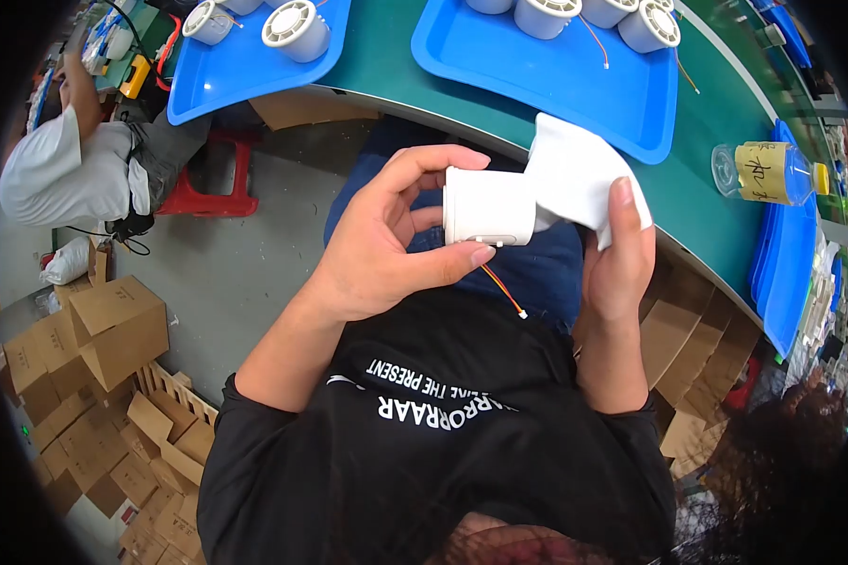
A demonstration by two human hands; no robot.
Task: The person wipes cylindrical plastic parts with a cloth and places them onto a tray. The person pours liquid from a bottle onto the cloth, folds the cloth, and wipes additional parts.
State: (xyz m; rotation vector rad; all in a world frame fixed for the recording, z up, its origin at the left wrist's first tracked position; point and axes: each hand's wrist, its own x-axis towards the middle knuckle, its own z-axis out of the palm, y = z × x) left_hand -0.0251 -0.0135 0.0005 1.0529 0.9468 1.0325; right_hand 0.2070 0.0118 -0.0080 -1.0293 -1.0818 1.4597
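Observation:
A white cylindrical part (490, 207) lies sideways in my left hand (386, 226), whose thumb and fingers are closed round its left end. Thin red, yellow and dark wires with a small white connector (522, 313) hang below it. My right hand (620, 254) holds a white cloth (575, 174) between thumb and fingers. The cloth's left edge meets the right end of the part. Both hands are above my lap, near the edge of the green table (386, 66).
Blue trays (537, 87) (245, 77) on the table hold several similar white parts (296, 30). A labelled plastic bottle (768, 173) lies at the right by more blue trays (784, 254). Cardboard boxes (118, 325), a red stool (219, 184) and a seated person (75, 169) are on the left.

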